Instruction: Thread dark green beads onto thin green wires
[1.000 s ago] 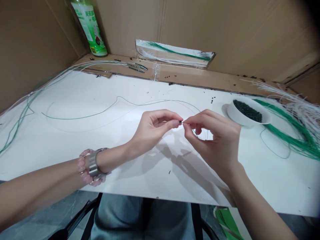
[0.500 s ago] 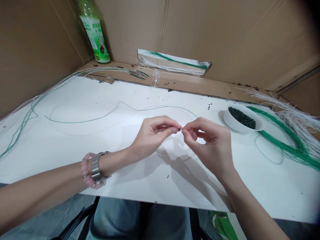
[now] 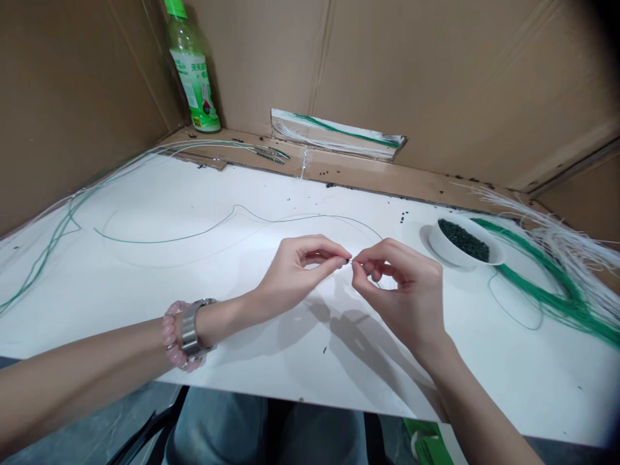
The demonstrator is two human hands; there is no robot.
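My left hand [image 3: 293, 274] pinches a tiny dark bead [image 3: 347, 261] between thumb and fingertips, above the middle of the white tabletop. Close beside it, the thumb and forefinger of my right hand [image 3: 411, 281] are pinched on thread at the bead. A thin green thread [image 3: 188, 241] curves over the table behind both hands and runs to the right hand. Along it lies a fainter pale thread [image 3: 227, 244]. Whether the thread passes through the bead is too small to tell.
On the right stands a white bowl [image 3: 448, 257] of dark green beads [image 3: 462, 239], beside bundled green thread [image 3: 533, 287] and white thread [image 3: 571, 239]. A green bottle [image 3: 196, 84] stands back left. Beaded strands [image 3: 271, 154] lie near a slotted cardboard wall [image 3: 416, 71].
The view has tilted up slightly, so everything sits lower. My right fingertips have drawn a little away from the left ones, showing more of the gap at the bead.
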